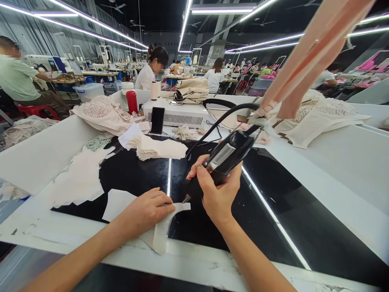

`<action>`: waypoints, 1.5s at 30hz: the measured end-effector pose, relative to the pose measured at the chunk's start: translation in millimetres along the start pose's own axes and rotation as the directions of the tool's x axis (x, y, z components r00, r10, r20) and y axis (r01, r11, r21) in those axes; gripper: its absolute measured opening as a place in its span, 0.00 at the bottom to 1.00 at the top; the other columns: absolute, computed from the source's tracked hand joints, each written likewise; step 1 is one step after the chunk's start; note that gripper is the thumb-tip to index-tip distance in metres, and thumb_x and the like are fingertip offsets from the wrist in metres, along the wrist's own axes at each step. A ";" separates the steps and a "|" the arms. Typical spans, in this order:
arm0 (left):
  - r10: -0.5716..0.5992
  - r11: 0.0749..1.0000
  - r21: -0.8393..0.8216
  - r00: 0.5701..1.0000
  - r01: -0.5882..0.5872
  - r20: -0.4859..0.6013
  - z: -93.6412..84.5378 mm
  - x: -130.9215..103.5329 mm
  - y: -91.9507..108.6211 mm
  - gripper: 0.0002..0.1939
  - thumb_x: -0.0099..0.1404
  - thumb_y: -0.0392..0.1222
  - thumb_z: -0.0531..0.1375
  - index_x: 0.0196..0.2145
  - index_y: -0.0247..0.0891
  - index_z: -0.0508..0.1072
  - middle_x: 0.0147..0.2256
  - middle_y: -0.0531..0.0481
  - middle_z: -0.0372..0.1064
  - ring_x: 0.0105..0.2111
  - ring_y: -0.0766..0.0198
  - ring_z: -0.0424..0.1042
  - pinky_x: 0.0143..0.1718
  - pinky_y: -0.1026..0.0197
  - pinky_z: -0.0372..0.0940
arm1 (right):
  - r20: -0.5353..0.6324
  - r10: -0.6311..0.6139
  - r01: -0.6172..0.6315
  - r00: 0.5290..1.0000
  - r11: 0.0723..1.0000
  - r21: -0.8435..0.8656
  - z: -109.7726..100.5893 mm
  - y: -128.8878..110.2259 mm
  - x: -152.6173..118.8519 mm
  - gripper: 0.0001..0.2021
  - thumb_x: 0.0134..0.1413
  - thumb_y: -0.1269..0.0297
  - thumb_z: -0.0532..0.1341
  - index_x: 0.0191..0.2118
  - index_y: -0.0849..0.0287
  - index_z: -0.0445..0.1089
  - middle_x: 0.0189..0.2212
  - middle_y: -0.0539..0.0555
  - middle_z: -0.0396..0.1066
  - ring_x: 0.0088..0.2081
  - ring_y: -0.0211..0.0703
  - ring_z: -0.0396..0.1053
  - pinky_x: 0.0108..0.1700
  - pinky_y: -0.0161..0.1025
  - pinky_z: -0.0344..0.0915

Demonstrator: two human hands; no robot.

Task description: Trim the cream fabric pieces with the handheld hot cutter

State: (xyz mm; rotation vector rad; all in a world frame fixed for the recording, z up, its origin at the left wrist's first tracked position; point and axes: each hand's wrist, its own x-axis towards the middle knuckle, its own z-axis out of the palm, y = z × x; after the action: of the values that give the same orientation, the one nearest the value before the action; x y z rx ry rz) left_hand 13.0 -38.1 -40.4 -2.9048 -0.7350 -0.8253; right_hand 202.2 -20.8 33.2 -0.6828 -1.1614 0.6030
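My right hand (219,192) is wrapped round a black handheld power tool (227,156), tilted with its narrow tip pointing down and left. A cord leaves the tool's upper end, where pink cloth strips (306,65) are tied. My left hand (152,209) lies palm down, pressing a curved pale fabric piece (162,235) onto the black table surface (206,227). The tool's tip is close to the fabric's upper edge, beside my left fingertips; whether they touch is not clear. A white sheet (117,202) lies partly under my left hand.
Behind my hands are a stack of pale cut pieces (156,148), a phone (157,120), a red bottle (131,102) and a white box (176,115). Lace garments (100,111) are heaped left, more (325,113) right. Cut fabric (80,178) lies left. People sit at sewing machines beyond.
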 end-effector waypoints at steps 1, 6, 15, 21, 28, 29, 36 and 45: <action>0.001 1.000 0.001 1.000 -0.001 0.003 -0.5 0.1 0.2 0.11 0.78 0.30 0.54 0.49 0.36 0.75 0.44 0.46 0.76 0.44 0.62 0.76 0.56 0.51 0.72 | -0.013 0.000 0.000 1.000 1.000 0.003 -1.7 -0.4 0.8 0.17 0.54 0.70 0.67 0.44 0.50 0.60 0.29 0.42 0.72 0.22 0.34 0.70 0.26 0.36 0.73; 0.003 1.000 -0.006 1.000 -0.003 -0.004 -1.4 0.3 0.5 0.11 0.78 0.29 0.53 0.49 0.36 0.75 0.44 0.46 0.76 0.43 0.63 0.76 0.55 0.52 0.73 | -0.027 -0.005 0.005 1.000 1.000 -0.007 -8.1 -0.2 2.1 0.18 0.52 0.69 0.68 0.44 0.50 0.60 0.29 0.41 0.71 0.22 0.34 0.70 0.25 0.36 0.72; -0.002 1.000 -0.031 1.000 0.002 0.017 0.1 -1.5 -1.5 0.09 0.76 0.30 0.57 0.49 0.35 0.75 0.45 0.46 0.76 0.44 0.61 0.75 0.56 0.51 0.72 | -0.029 0.004 -0.004 1.000 1.000 -0.007 -6.0 -3.2 1.0 0.16 0.54 0.69 0.67 0.44 0.50 0.61 0.30 0.42 0.71 0.22 0.34 0.70 0.25 0.36 0.73; 0.000 0.999 -0.044 1.000 0.001 0.019 -1.1 -0.3 -1.1 0.10 0.77 0.30 0.54 0.50 0.35 0.74 0.44 0.45 0.76 0.44 0.61 0.75 0.55 0.51 0.72 | 0.012 0.002 -0.002 1.000 0.998 0.067 -4.9 -8.6 -8.9 0.17 0.54 0.70 0.68 0.43 0.50 0.61 0.31 0.42 0.72 0.23 0.33 0.70 0.25 0.35 0.74; 0.011 0.999 -0.048 1.000 -0.011 -0.007 1.1 -1.0 -3.2 0.09 0.78 0.32 0.55 0.49 0.35 0.75 0.44 0.45 0.76 0.43 0.60 0.75 0.51 0.52 0.74 | 0.026 0.002 -0.004 1.000 0.996 0.085 -2.5 -5.5 -13.8 0.17 0.54 0.72 0.67 0.44 0.50 0.61 0.31 0.42 0.72 0.23 0.33 0.70 0.25 0.34 0.73; 0.012 0.999 -0.047 1.000 -0.012 -0.010 1.3 -1.0 -3.3 0.09 0.78 0.32 0.55 0.49 0.34 0.75 0.44 0.45 0.76 0.43 0.60 0.74 0.50 0.53 0.74 | 0.025 -0.001 -0.001 1.000 0.997 0.082 -2.3 -5.0 -13.5 0.17 0.54 0.72 0.67 0.44 0.50 0.61 0.31 0.42 0.72 0.23 0.33 0.70 0.25 0.34 0.73; 0.014 0.999 -0.042 1.000 -0.014 -0.004 0.4 -1.4 -2.7 0.09 0.78 0.32 0.55 0.48 0.34 0.75 0.44 0.45 0.76 0.43 0.60 0.74 0.50 0.53 0.74 | 0.008 -0.013 0.012 1.000 0.999 0.042 -3.1 -5.8 -10.8 0.17 0.55 0.71 0.67 0.45 0.50 0.62 0.30 0.42 0.72 0.23 0.34 0.71 0.26 0.35 0.74; 0.019 0.999 -0.037 1.000 -0.020 -0.017 1.3 -1.2 -3.8 0.11 0.77 0.30 0.54 0.49 0.34 0.75 0.44 0.46 0.76 0.43 0.61 0.75 0.55 0.53 0.72 | -0.023 -0.038 0.039 0.999 0.998 0.042 -11.8 -6.5 -9.0 0.18 0.53 0.73 0.68 0.45 0.50 0.62 0.31 0.41 0.74 0.23 0.33 0.71 0.25 0.35 0.74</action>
State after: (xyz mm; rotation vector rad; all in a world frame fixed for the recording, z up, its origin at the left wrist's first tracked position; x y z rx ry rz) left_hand 11.0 -35.1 -42.5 -2.9282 -0.6968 -0.8696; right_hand 211.3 -33.7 29.7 -0.6281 -1.1359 0.5847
